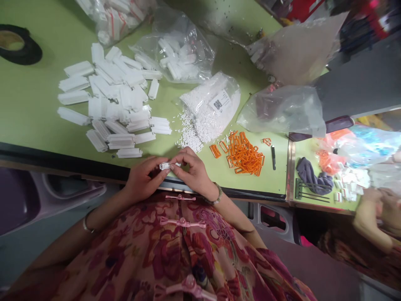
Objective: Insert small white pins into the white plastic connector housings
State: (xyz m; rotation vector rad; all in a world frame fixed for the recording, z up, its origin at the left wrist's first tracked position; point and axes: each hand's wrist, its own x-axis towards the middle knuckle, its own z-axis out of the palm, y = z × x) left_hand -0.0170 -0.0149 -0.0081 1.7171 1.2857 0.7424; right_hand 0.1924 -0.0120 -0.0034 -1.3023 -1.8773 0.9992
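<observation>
A pale green desk (40,121) fills the upper part of the view, its dark front edge running just ahead of the person's floral blouse (175,251). Rectangular white plastic pieces (112,96) lie scattered in a loose heap at the left of the desk, and a transparent bag of similar pieces (178,58) sits just beyond them. Next to that lies a bag of small white pellets (209,110) with a QR-code label (218,104), some pellets spilled along its lower edge. Further right is a pile of orange plastic clips (243,154), with a slim black tool (273,157) just beside it. A roll of black tape (19,48) sits in the far corner.

The left hand (142,177) and right hand (194,167) are close together at the desk's front edge, both grasping a small white plastic piece (165,166) between their fingertips, just above that edge (its finer shape is hidden by the fingers). Off to the right, a co-worker's hands (374,213) are near a separate desk section (322,205) holding a gray cloth (313,177) and more white pieces (347,184).
</observation>
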